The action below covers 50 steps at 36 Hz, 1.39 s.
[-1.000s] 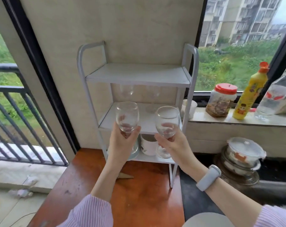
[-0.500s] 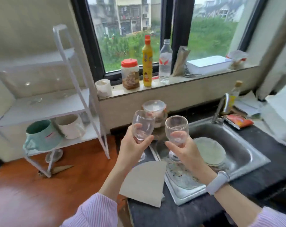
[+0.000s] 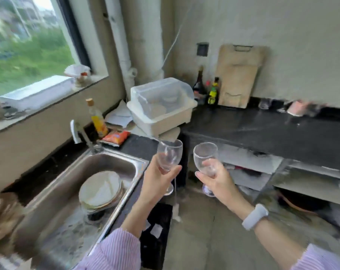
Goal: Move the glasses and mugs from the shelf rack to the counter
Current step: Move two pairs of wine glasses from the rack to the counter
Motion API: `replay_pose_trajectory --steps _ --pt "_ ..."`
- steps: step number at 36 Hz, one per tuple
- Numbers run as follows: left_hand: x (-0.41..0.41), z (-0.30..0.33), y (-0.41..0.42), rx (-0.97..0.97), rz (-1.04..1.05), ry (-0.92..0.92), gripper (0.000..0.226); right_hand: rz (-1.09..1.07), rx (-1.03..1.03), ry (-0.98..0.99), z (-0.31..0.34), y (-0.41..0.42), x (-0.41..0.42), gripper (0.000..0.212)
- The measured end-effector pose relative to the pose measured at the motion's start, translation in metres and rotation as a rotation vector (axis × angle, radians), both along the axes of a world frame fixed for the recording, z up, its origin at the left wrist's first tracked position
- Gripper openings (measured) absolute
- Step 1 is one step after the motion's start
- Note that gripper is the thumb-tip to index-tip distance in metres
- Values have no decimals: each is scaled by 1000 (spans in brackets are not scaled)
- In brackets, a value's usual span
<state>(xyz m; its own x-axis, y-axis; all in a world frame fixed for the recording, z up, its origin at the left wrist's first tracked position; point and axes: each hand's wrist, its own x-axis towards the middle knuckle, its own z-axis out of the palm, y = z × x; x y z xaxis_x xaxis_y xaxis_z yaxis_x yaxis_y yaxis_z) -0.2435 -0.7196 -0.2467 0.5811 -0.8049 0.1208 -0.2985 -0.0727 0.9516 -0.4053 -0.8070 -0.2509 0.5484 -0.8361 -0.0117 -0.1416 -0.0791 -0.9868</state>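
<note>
Both hands I see held up: left hand [image 3: 157,181] grips one glass [image 3: 169,157], right hand [image 3: 216,180] another glass [image 3: 205,158]; counter [image 3: 262,129] beyond, sink [image 3: 71,191] at left.

Soft daylight enters through the window [image 3: 28,47] at the upper left, where the view outside is washed pale and smeared. The room is evenly lit, with no hard shadows; under the counter [image 3: 262,129] the shelves go dim and murky. The dark counter top shows pale streaks of sheen, and the sink [image 3: 114,162] rim catches dull glare. Motion blur runs through the whole frame, worst at the left and right edges, where shapes turn blocky. The two glasses [image 3: 170,155] in the middle are fairly sharp, with thin highlights on their rims. Wide-angle bending curves the walls and the pipe [image 3: 143,36] near the borders
</note>
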Motion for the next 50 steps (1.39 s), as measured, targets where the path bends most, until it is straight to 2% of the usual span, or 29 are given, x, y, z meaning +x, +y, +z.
replay_pose_trajectory --steps 3,10,19,30,38,45,50 --pt "-30 -1 -57 20 -135 -5 36 -202 -59 28 -4 -35 -42 22" --pt "-92 -2 -187 22 -398 -21 30 -463 -70 137 -18 -117 -118 26" --pt "-130 -30 -368 67 -572 25 36 -647 38 120 -40 -265 -165 33" --pt "-149 -63 -535 208 -581 18 38 -711 112 205 -64 -412 -182 36" --pt "-172 -87 -639 258 -531 81 45 -654 226 132 -91 -520 -201 36" --pt "-193 -114 -746 285 -425 39 45 -577 215 141 -129 -649 -216 37" --pt "-200 -141 -821 328 -335 6 50 -542 158 260 -156 -733 -223 37"
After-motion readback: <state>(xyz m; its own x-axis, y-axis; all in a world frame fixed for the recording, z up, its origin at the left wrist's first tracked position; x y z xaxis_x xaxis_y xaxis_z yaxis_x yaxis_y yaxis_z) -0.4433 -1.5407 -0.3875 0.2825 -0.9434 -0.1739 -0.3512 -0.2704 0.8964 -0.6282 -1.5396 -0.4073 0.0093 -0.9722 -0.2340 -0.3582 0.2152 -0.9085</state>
